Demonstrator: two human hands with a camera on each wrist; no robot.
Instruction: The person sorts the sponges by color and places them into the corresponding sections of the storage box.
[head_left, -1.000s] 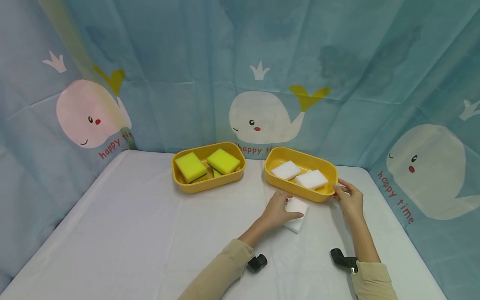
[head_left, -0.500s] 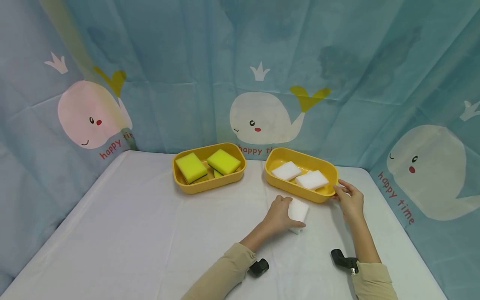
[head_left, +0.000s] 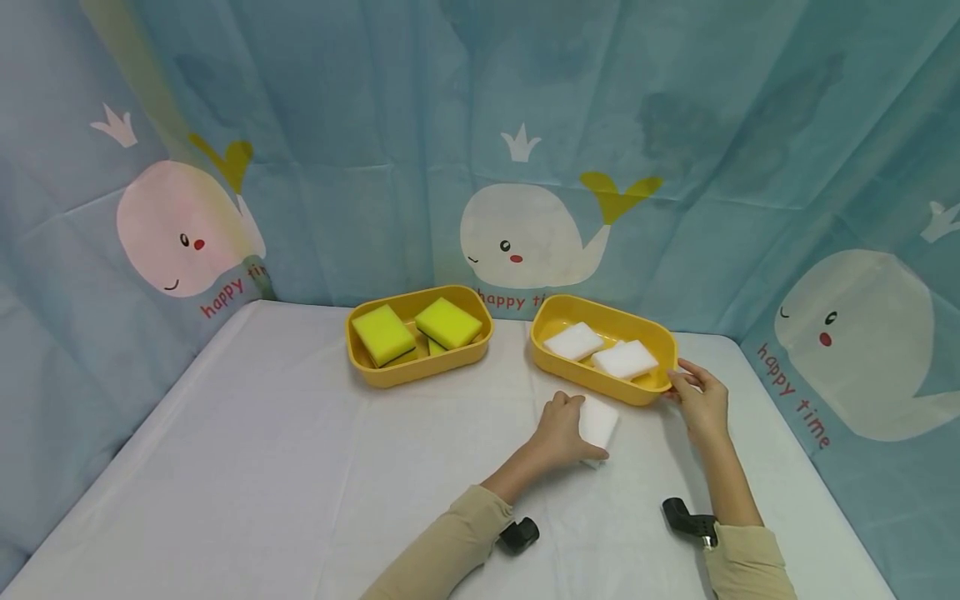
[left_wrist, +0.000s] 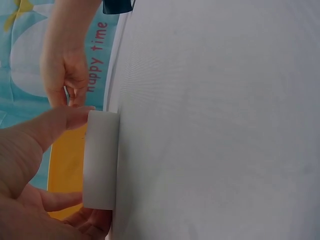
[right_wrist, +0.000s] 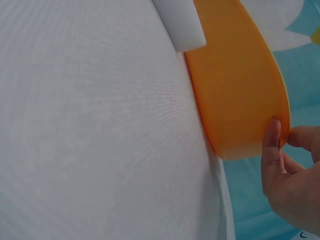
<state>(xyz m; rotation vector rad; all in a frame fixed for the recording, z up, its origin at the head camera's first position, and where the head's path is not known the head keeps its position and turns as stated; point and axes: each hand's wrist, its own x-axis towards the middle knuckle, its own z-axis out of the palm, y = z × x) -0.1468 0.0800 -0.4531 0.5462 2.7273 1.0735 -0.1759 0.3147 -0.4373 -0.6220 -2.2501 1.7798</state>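
Note:
My left hand (head_left: 558, 432) holds a white sponge (head_left: 598, 423) between thumb and fingers, at the tabletop just in front of the right yellow tray (head_left: 581, 375). In the left wrist view the thumb lies on one end of this sponge (left_wrist: 101, 160) and the fingers on the other. With thumb and fingers, my right hand (head_left: 703, 408) pinches the rim at the tray's right end. The right wrist view shows that grip on the tray (right_wrist: 240, 75) from the side. Inside the tray lie white sponges (head_left: 625, 359), one partly overlapping another piece.
A second yellow tray (head_left: 416, 374) stands to the left, holding several yellow sponges (head_left: 383, 335) with dark undersides. Both trays sit near the back edge of the white-covered table (head_left: 247, 450). A blue curtain (head_left: 337, 217) with whale prints hangs behind and at the sides.
My left hand has moved slightly down and right, and its thumb and fingers have closed around the white sponge. The right hand stays on the tray's rim.

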